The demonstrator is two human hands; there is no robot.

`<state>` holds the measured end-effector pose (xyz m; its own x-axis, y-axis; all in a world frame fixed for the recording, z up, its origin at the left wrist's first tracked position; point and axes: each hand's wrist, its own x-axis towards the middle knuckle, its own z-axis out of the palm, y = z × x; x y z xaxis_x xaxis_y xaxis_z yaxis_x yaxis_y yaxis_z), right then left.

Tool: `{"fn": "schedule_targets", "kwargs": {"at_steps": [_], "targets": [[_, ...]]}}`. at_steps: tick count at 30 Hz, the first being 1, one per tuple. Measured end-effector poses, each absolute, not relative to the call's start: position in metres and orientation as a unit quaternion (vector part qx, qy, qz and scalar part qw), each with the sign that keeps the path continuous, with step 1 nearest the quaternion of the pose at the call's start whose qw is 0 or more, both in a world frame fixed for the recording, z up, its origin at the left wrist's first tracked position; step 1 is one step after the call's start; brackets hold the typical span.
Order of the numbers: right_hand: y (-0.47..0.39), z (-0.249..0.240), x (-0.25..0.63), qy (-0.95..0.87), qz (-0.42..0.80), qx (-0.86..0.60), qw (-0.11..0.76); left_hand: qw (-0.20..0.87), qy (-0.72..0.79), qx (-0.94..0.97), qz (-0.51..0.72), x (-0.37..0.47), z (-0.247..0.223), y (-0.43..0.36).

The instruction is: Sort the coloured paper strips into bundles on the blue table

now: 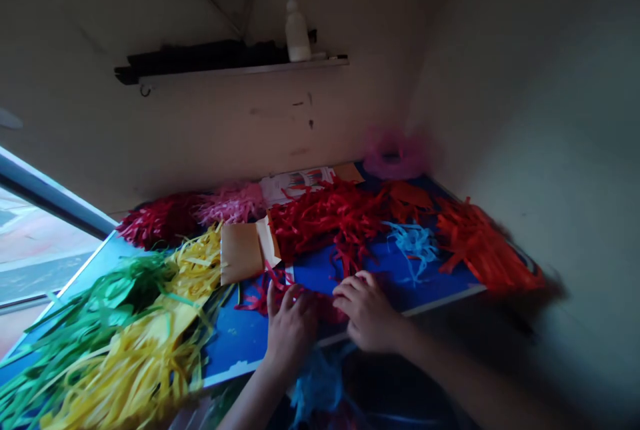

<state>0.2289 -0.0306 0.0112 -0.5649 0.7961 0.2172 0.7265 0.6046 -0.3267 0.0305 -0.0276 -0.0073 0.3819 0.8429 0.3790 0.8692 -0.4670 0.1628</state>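
Note:
A bundle of dark red strips [325, 307] lies at the front edge of the blue tabletop, between my two hands. My left hand [293, 323] rests on its left side with the fingers apart, pressing down. At its right end, my right hand [367, 313] has curled fingers closed on the strips; the thumb is partly hidden. Just beyond the left hand lies a tan paper envelope [241, 253] with its flap raised. A large heap of red strips [330, 213] spreads behind both hands.
Yellow strips [145, 343] and green strips [110, 290] cover the left side. Blue strips [414, 247] and orange strips [483, 250] lie at the right. A narrow wall shelf [250, 71] carries a white nozzle bottle [297, 33]. More blue strips [317, 387] hang below the table edge.

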Motion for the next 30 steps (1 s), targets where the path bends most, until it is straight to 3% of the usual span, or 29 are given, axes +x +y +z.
{"fn": "schedule_targets", "kwargs": {"at_steps": [4, 9, 16, 21, 30], "targets": [[-0.034, 0.012, 0.234, -0.865, 0.100, -0.440, 0.221, 0.034, -0.506, -0.831, -0.230, 0.026, -0.009, -0.037], [-0.023, -0.002, 0.240, -0.863, 0.092, -0.456, 0.197, 0.021, -0.500, -0.840, -0.210, 0.020, 0.007, -0.029], [-0.017, -0.005, 0.244, -0.872, 0.085, -0.441, 0.196, -0.109, -0.519, -0.843, -0.091, 0.022, 0.016, 0.019], [-0.016, 0.003, 0.232, -0.849, 0.109, -0.456, 0.242, -0.127, -0.556, -0.814, -0.113, 0.021, 0.010, 0.013], [0.011, 0.000, 0.223, -0.830, 0.203, -0.460, 0.241, -0.184, -0.575, -0.781, -0.159, 0.004, 0.013, -0.003]]}}
